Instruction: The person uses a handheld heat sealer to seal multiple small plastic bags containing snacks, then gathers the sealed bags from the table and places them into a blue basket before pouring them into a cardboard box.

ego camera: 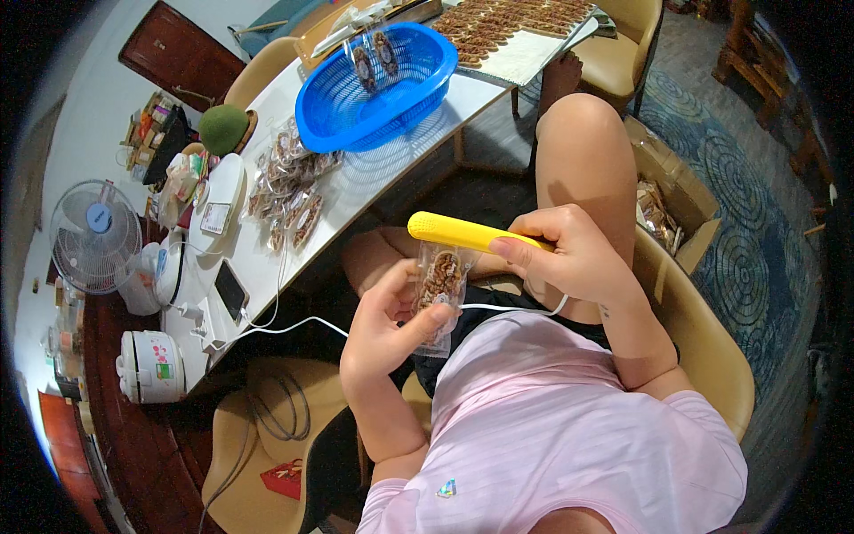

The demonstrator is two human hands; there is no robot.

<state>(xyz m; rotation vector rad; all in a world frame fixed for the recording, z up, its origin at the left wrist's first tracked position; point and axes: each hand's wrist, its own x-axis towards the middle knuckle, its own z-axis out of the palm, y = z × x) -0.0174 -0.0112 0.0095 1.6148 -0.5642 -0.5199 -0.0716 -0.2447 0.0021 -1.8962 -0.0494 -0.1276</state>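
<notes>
My left hand [393, 320] holds a clear plastic packet [440, 280] with a brown, nut-like snack bar inside, upright over my lap. A yellow handheld heat sealer or similar clamp-shaped tool [454, 231] is in my right hand [567, 253], with its far end lying across the packet's top edge. A white cord [494, 308] runs from near my right hand towards the table. Whether the tool's jaws are closed on the packet cannot be told. On the table, a blue plastic basket [380, 133] has a few similar packets in it, and a pile of packets [287, 180] lies beside it.
The white table [427, 143] also bears a phone [231, 291], a power strip [212, 322] and a rice cooker [152, 367]. A tray of unwrapped brown bars [494, 27] stands at the far end. A cardboard box [700, 243] is beside my chair.
</notes>
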